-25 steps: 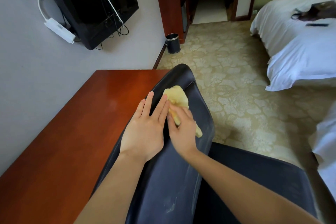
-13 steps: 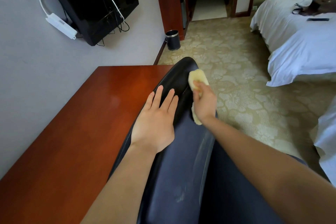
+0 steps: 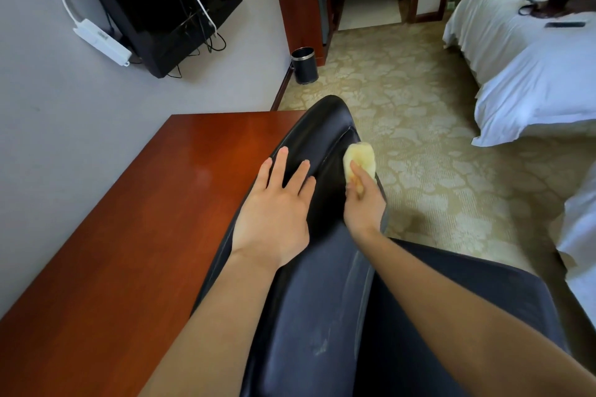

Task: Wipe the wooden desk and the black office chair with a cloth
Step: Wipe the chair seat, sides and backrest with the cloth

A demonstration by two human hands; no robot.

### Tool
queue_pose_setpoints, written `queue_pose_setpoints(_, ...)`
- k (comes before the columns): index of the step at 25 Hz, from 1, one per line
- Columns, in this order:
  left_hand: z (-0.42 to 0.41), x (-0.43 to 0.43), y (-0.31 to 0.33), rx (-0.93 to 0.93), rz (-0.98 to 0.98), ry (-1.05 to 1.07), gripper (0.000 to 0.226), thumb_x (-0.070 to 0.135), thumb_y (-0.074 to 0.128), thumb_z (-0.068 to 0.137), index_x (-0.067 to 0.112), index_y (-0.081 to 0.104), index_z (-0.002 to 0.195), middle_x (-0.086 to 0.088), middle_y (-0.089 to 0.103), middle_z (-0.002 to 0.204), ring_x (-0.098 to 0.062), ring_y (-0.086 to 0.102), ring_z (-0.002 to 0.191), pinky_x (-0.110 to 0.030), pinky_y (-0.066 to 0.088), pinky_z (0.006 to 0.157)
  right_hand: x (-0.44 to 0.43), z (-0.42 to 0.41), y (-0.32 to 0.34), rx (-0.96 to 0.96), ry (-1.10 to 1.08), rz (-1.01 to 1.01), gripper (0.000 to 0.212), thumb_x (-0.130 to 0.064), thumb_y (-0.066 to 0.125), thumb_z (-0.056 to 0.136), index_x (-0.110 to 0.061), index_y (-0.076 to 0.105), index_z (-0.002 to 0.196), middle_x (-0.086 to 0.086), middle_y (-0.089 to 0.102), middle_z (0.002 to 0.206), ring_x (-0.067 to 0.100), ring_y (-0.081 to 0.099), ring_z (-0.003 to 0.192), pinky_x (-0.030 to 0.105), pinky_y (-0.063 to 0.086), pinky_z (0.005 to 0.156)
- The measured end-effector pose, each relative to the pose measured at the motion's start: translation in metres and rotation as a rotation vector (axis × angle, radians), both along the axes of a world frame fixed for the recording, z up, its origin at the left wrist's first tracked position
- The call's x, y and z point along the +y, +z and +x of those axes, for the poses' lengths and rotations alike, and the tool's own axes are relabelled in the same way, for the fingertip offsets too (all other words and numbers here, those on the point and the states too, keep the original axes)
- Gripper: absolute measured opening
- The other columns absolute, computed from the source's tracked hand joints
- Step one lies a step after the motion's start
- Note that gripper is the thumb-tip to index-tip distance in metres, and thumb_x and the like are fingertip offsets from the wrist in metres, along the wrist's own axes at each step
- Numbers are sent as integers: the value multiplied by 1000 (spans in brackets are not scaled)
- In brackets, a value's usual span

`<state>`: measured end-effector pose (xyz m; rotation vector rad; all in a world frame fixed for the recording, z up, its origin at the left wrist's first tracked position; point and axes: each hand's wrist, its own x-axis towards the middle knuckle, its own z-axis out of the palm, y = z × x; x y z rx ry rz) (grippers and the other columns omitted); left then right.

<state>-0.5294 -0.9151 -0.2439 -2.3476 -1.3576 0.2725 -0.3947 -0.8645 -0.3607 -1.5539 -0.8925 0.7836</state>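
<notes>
The black office chair (image 3: 325, 300) fills the lower middle of the head view, its backrest top pointing away from me. My left hand (image 3: 274, 213) lies flat on the backrest, fingers straight and spread. My right hand (image 3: 364, 200) grips a folded yellow cloth (image 3: 359, 159) and presses it against the backrest's right edge near the top. The reddish wooden desk (image 3: 135, 219) runs along the wall to the left of the chair, its top bare and glossy.
A black TV (image 3: 167, 0) with cables and a white power strip (image 3: 101, 42) hang on the wall above the desk. A small black bin (image 3: 304, 65) stands on the carpet beyond. A white bed (image 3: 532, 74) with a bag and a remote lies at the right.
My right hand has slid the cloth from the backrest's middle to its right edge, first up towards the top and now slightly back. My left hand's fingers have spread apart.
</notes>
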Motion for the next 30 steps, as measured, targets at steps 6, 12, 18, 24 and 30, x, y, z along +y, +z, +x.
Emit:
queue_pose_setpoints(6, -1, -5, 1, -12, 5, -15, 58, 32, 31, 94, 20, 20, 150, -3, 8, 160, -36, -13, 144, -46, -5, 118, -114, -48, 2, -8, 161, 239, 53, 9, 57, 85, -41, 60, 105, -23, 57, 99, 0, 54, 96, 8, 37, 89)
queue_pose_setpoints(12, -5, -22, -4, -28, 5, -38, 55, 33, 31, 97, 22, 20, 150, -2, 5, 160, -33, -10, 145, -51, -5, 117, -206, -65, -53, -353, 230, 554, 55, 6, 68, 66, -27, 63, 109, -17, 53, 98, -2, 51, 98, 12, 40, 89)
queue_pose_setpoints(18, -16, -67, -15, 29, -24, -58, 58, 35, 32, 97, 17, 20, 150, -8, 13, 159, -31, -4, 146, -50, -18, 112, -213, -61, -96, -54, -46, 140, 54, 15, 63, 76, -28, 69, 107, -6, 61, 101, 16, 59, 89, 14, 46, 78)
queue_pose_setpoints(24, -27, -106, -21, 144, -109, -36, 62, 35, 25, 100, 11, -1, 151, -15, -5, 159, -33, -20, 143, -50, -37, 98, -192, -44, -88, 264, -87, -632, 37, -14, 46, 96, -20, 52, 132, 16, 60, 118, 34, 56, 107, 36, 41, 95)
queue_pose_setpoints(30, -28, -106, -17, 96, -145, -24, 62, 31, 28, 99, 15, 0, 152, -10, 1, 160, -27, -15, 145, -46, -30, 102, -175, -52, -40, 183, -7, -535, 37, -21, 47, 96, -24, 50, 133, 8, 61, 123, 29, 56, 111, 34, 42, 98)
